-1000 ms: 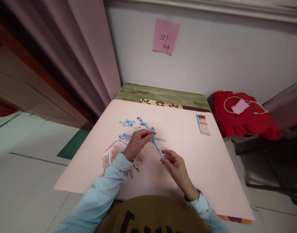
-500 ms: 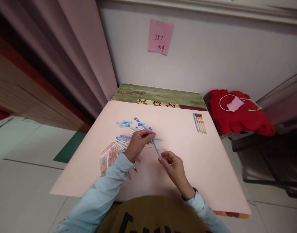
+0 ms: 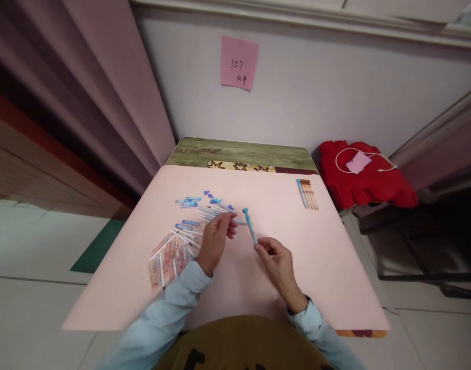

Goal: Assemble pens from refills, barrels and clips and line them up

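Right hand (image 3: pixel 276 257), frame centre: grip pinched on the lower end of a light blue pen (image 3: pixel 250 226). Pen's long axis runs diagonally, lower end in the fingers, capped end pointing up-left toward the far wall. Pen is raised just above the counter (image 3: pixel 335 267), alone in the gap between the two hands.

Left hand (image 3: pixel 215 234), just left of centre: fingers curled narrow, tips close together near a thin white rod lying on the counter; cannot tell whether the grip holds anything. It is apart from the blue pen.

Left of the left hand: loose pile of pen parts (image 3: pixel 196 205), blue barrels, small blue caps and white refills, mostly lying left to right. Below that, lower left of the pink sheet, a fan of patterned pen barrels (image 3: pixel 168 254).

Upper right of the counter: neat row of finished pens (image 3: pixel 307 193), one blue and the rest orange, laid parallel and pointing toward the wall, well apart from the hands.

Open room: bare pink surface right of the right hand out to the right edge, and along the near edge. Far edge shows a green printed strip (image 3: pixel 239 151) against the wall.

Pink sticky note (image 3: pixel 239 62) on the wall, top centre: handwritten "357", with characters under it too small to read. Red cloth (image 3: pixel 364 180) with a white cable at right.
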Demonstrator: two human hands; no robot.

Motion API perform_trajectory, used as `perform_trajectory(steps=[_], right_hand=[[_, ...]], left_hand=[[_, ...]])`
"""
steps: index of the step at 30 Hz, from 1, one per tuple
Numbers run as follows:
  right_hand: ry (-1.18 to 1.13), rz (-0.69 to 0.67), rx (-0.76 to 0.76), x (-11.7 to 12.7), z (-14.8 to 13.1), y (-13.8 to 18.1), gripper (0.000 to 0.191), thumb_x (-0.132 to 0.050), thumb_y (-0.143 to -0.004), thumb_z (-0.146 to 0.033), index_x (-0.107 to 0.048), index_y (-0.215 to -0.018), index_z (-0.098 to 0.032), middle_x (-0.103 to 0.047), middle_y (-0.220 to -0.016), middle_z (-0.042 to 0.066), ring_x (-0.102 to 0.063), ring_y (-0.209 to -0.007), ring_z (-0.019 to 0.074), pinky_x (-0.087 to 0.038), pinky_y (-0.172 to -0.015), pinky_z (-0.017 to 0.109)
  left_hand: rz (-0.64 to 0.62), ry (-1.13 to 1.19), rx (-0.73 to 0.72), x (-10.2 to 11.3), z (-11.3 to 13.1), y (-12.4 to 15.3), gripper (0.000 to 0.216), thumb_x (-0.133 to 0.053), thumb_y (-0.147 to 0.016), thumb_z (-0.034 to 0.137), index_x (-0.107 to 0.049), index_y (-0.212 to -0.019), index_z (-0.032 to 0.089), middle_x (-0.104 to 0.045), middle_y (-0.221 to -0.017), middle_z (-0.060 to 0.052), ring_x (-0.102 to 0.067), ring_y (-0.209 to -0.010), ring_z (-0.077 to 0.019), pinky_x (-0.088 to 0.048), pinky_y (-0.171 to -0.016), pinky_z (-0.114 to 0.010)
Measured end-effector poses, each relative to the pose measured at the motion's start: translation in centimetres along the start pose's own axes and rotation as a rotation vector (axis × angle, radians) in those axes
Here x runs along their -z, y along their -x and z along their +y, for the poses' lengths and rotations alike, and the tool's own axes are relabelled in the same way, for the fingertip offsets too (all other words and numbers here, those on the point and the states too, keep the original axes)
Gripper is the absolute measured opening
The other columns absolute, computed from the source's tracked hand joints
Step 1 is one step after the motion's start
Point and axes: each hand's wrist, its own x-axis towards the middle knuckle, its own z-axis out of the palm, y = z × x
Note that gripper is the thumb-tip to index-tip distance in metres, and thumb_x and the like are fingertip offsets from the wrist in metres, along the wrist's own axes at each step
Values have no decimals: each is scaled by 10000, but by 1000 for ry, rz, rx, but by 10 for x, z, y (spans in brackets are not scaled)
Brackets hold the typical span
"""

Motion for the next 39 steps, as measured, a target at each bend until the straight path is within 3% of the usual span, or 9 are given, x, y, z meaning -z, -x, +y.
perform_trajectory(steps=[4,8,11,16,21,27,39], right_hand=[[88,184,10,23,14,-27,322,-657,-823,-477,-737,-927,-183,-688,-762,27,-582,-671,159,-470,-653,268],[329,394,40,60,32,-71,387,-606,-825,-523,-741,-930,-176,-705,-790,44,-601,-685,178,-459,-679,292],[547,460,-2,85,41,-104,389,-562,-845,-506,-751,-947,-181,-730,-834,68,-629,-731,205,-443,-705,309],[813,432,-163,103,46,-147,314,-589,-843,-440,-756,-1003,-228,-757,-912,70,-649,-790,229,-410,-685,307],[866,413,-201,103,49,-172,311,-599,-818,-425,-768,-996,-235,-756,-919,96,-654,-820,238,-404,-675,303],[910,406,-237,101,54,-185,317,-606,-792,-392,-779,-962,-188,-742,-879,147,-659,-824,254,-407,-685,313],[984,383,-229,99,54,-194,288,-592,-817,-353,-760,-982,-187,-726,-943,150,-643,-852,247,-406,-713,317]], left_hand=[[-252,-234,41,-8,-35,34,385,-481,-942,486,-683,-938,158,-608,-720,-16,-544,-597,-118,-423,-546,-245],[-403,-450,-186,-12,-62,56,309,-479,-963,378,-680,-854,169,-634,-770,-44,-585,-723,-151,-451,-688,-279],[-437,-512,-291,-12,-69,58,286,-460,-977,337,-671,-874,172,-644,-809,-56,-591,-769,-160,-445,-725,-286],[-442,-522,-310,-11,-68,56,279,-446,-985,324,-660,-885,177,-648,-825,-57,-597,-781,-159,-449,-731,-283],[-442,-520,-311,-11,-68,56,283,-446,-982,336,-666,-886,185,-656,-826,-59,-601,-782,-164,-458,-730,-286],[-449,-508,-310,-10,-68,56,264,-459,-976,329,-666,-888,191,-665,-839,-61,-615,-795,-169,-469,-740,-287],[-451,-540,-333,-11,-70,57,238,-465,-971,291,-664,-901,181,-669,-846,-59,-614,-800,-161,-465,-750,-281]])
